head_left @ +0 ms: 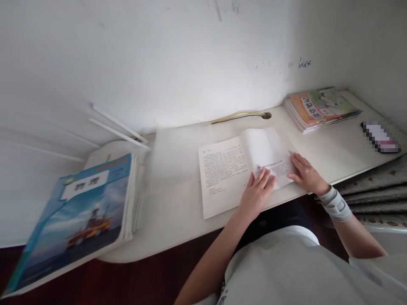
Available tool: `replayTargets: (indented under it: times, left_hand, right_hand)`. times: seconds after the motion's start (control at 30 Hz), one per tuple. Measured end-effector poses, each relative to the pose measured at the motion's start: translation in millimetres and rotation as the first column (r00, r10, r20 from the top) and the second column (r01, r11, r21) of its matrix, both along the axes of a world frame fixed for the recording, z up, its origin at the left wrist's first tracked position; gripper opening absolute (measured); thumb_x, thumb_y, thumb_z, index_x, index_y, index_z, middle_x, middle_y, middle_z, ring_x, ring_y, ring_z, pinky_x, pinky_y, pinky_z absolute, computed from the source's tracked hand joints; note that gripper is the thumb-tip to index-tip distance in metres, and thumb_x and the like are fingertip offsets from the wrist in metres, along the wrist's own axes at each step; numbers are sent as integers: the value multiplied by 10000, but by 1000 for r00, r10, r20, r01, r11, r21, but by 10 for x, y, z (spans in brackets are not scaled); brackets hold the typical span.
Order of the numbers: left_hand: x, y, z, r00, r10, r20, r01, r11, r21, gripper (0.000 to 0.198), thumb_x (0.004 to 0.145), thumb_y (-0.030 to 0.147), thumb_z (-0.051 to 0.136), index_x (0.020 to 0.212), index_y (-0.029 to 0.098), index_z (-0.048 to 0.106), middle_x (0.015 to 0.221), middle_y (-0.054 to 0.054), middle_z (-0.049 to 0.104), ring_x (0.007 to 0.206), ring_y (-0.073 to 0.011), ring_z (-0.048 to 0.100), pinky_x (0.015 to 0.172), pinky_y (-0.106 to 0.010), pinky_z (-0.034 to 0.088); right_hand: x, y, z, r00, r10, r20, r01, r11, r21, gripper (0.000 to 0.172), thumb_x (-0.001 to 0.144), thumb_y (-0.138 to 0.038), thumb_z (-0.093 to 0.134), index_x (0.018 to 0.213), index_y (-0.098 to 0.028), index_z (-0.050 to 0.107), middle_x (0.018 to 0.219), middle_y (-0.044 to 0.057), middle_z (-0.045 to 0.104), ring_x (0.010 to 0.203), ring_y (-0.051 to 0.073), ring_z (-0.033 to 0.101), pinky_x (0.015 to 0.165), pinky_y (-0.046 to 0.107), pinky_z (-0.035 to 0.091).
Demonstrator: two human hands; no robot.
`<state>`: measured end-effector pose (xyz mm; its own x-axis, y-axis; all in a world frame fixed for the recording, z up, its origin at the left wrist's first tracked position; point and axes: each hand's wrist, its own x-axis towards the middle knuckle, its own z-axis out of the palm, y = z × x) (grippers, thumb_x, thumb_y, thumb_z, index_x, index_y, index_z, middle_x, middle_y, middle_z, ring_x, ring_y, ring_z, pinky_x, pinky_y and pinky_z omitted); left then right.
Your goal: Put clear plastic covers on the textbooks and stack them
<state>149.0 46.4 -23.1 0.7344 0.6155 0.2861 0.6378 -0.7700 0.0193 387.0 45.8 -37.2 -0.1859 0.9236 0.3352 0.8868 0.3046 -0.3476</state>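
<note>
An open book (222, 169) with printed pages lies on the white desk in front of me. Its right-hand page curves up near the spine. My left hand (258, 192) rests on the lower part of that page, fingers spread a little, holding nothing. At the page's right edge lies my right hand (307, 173), palm down with its fingers apart, touching the paper. A grey band is around my right wrist.
Blue-covered books (95, 199) are stacked at the left. A pile of books (324, 106) and a phone (380, 137) lie at the right. Cables (238, 115) run along the wall to a hole in the white desk (171, 216). A patterned cloth hangs at the right.
</note>
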Motion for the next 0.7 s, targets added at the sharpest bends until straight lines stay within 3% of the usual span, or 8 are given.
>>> replayTargets:
  times: [0.13,0.23,0.3,0.37,0.43,0.53,0.7]
  left_hand:
    - [-34,-9,83,996,14,87,-5,995,-101,468,902,284,440,1353,176,376,1453,-154,326,1373,-285,198,1070,-486,286]
    - [-288,-30,168,971,89,221,-42,977,-211,632,886,421,443,1426,179,220,1489,-162,238,1383,-275,166,1085,-469,265]
    - [-567,-49,187,900,293,321,-212,941,-264,607,907,401,395,1438,202,179,1489,-145,248,1379,-261,192,1100,-478,228]
    - [-864,-79,165,755,525,392,-403,844,-354,581,921,384,359,1442,215,167,1473,-140,288,1353,-259,269,1098,-481,234]
    - [-1102,-123,114,614,672,415,-481,735,-479,590,925,399,337,1448,211,140,1457,-144,321,1304,-253,368,1075,-460,294]
    - [-1268,-182,35,508,742,436,-459,662,-592,608,926,429,318,1452,210,105,1468,-142,298,1263,-233,430,1046,-416,348]
    - [-1255,-183,15,468,773,429,-489,630,-603,620,918,451,327,1450,209,122,1472,-137,295,1279,-232,408,1046,-414,342]
  right_hand:
    - [-10,-20,30,999,-8,36,7,1000,28,642,851,-542,439,1303,-85,445,1348,248,432,1289,326,370,1010,521,362]
    - [-60,-62,155,991,82,108,-88,995,45,670,829,-533,493,1328,-93,415,1375,243,401,1303,321,348,1006,525,362]
    - [-116,-88,276,958,220,183,-229,973,31,666,826,-499,525,1347,-106,392,1395,221,387,1311,299,340,1024,512,347]
    - [-188,-103,386,901,353,252,-367,930,9,596,847,-397,532,1354,-119,388,1402,197,391,1322,275,327,1043,490,333]
    - [-269,-102,450,846,439,304,-462,887,7,522,856,-251,507,1351,-125,398,1400,181,402,1339,260,297,1051,480,327]
    - [-387,-80,438,785,497,371,-545,838,31,521,841,-104,457,1357,-102,384,1403,189,393,1356,255,255,1056,462,333]
    - [-520,-62,308,767,453,454,-536,841,66,551,852,-50,421,1390,-84,309,1442,201,315,1367,260,219,1062,457,330]
